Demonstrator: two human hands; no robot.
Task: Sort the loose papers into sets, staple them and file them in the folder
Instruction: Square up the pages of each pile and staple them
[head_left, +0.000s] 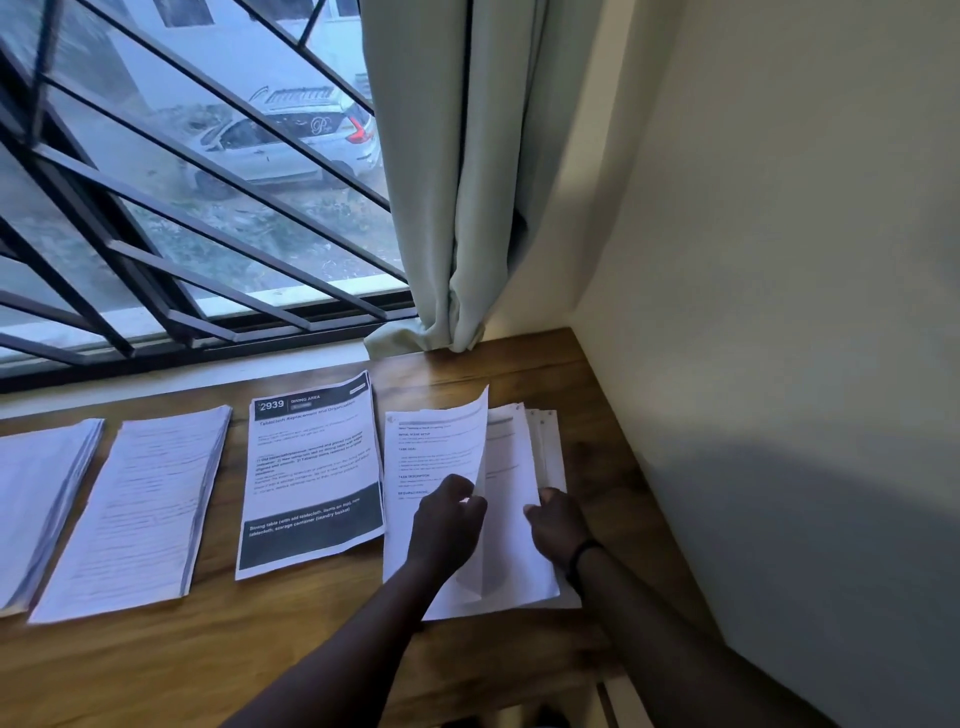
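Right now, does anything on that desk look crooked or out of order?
Only small things. The rightmost stack is fanned, lower sheets poking out to the right, while the left hand lifts its top sheet and the right hand grips the edge. The curtain hem spills onto the desk.

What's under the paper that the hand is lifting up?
More printed sheets: the lifted sheet tops a stack on the wooden table. The left hand pinches it; the right hand holds the stack. Lower pages are covered.
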